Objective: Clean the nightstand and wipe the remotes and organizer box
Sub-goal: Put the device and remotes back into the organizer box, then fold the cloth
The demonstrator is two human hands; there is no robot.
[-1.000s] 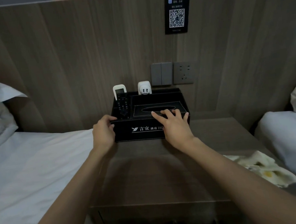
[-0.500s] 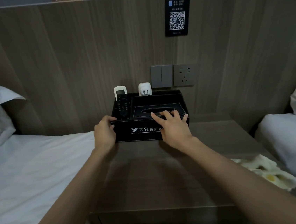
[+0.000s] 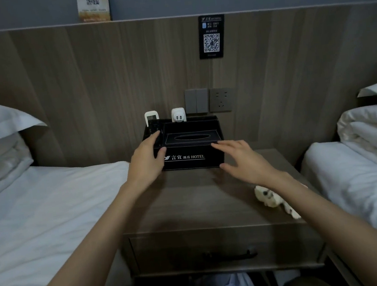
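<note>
black organizer box [image 3: 194, 159], white lettering; white remote [image 3: 151, 117] and black remote [image 3: 154, 129] far left; brown wood-grain nightstand [image 3: 189, 203]; cream cloth [image 3: 273, 198] with dark spots; white beds [image 3: 39, 216]
</note>
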